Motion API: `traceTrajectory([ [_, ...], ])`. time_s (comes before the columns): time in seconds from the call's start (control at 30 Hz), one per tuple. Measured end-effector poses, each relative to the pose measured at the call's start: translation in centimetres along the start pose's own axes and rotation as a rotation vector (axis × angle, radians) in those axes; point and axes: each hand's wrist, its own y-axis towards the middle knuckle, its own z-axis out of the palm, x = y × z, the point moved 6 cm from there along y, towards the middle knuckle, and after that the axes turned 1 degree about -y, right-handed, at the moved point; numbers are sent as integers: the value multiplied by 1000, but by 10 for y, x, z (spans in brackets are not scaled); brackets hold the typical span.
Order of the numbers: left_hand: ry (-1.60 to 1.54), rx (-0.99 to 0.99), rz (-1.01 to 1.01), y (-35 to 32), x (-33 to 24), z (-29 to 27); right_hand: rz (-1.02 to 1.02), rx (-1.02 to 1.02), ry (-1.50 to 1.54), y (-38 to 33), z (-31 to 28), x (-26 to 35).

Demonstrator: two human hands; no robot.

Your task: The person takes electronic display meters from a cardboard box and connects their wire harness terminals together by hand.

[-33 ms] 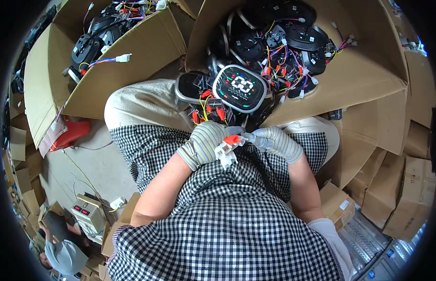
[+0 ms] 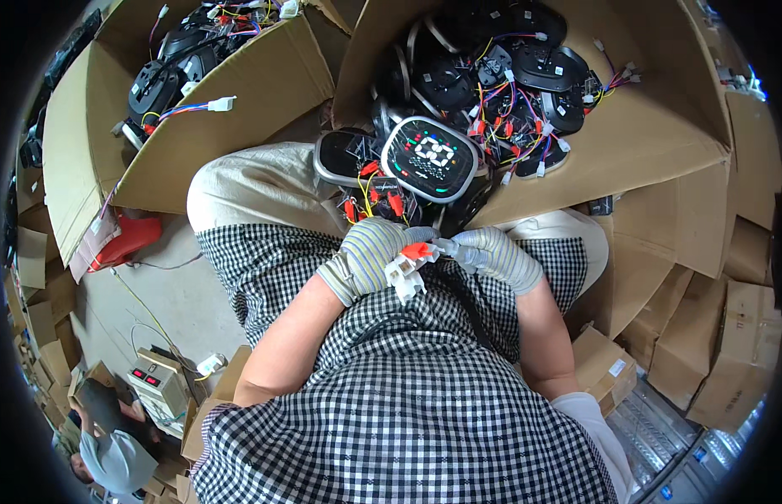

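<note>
Both hands wear striped knit gloves and meet over my lap. My left hand (image 2: pixel 370 256) is closed round a cluster of white plug connectors (image 2: pixel 406 277), with a red connector (image 2: pixel 417 250) among them. Fingers pinched, my right hand (image 2: pixel 498 259) grips a pale translucent connector (image 2: pixel 446 246) against that cluster; the exact join is hidden by the fingers. Just beyond the hands, a rounded display unit (image 2: pixel 431 160) leans with its digits lit. Beside it lies a dark display unit (image 2: pixel 344 157), and yellow wires with red connectors (image 2: pixel 396 204) hang below it.
A large open carton (image 2: pixel 651 181) ahead holds several black display units with tangled wires. Another such carton (image 2: pixel 231 126) stands at the left. A red object (image 2: pixel 130 242) and a box with red readouts (image 2: pixel 158 382) are on the left. Another person (image 2: pixel 118 460) works lower left. Cartons (image 2: pixel 735 353) stack at right.
</note>
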Motion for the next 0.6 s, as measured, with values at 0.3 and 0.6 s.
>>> traceTrajectory([
  [0.3, -498, -347, -224, 3, 33, -16, -246, -302, 189, -45, -17, 21],
  [0.6, -300, -1025, 163, -2, -48, -204, -329, -193, 299, -60, -10, 0],
])
